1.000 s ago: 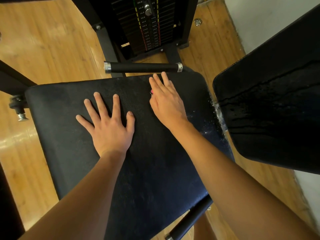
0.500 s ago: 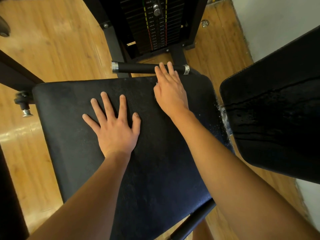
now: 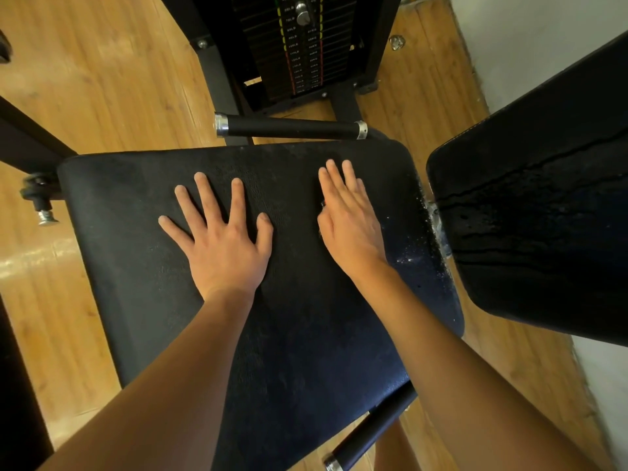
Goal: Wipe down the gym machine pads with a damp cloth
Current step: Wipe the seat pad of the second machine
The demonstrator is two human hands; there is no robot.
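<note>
1. Pressing flat, my left grip (image 3: 224, 246) lies on the seat pad (image 3: 306, 334) with its fingers straight and spread apart, holding nothing.
2. My right grip (image 3: 350, 226) lies flat on the same pad, nearer the far right corner, with its fingers straight and close together. I cannot see a cloth. If there is one, it is hidden under this palm.
3. I think the step is wiping the seat. To do it well, I should push down evenly and slide in long rows that overlap, so no strip gets missed.
4. Wet specks (image 3: 407, 260) shine by the right edge, so that side needs a good pass.
5. The left half of the pad is bare, with lots of room to sweep.
6. Past the far edge sits a black handle (image 3: 289, 127), close to the pad. I should slow down there so my fingers do not bump it.
7. The back pad (image 3: 543, 215) stands just beside the right edge, with streaks on it. It looks wet and may need wiping too.
</note>
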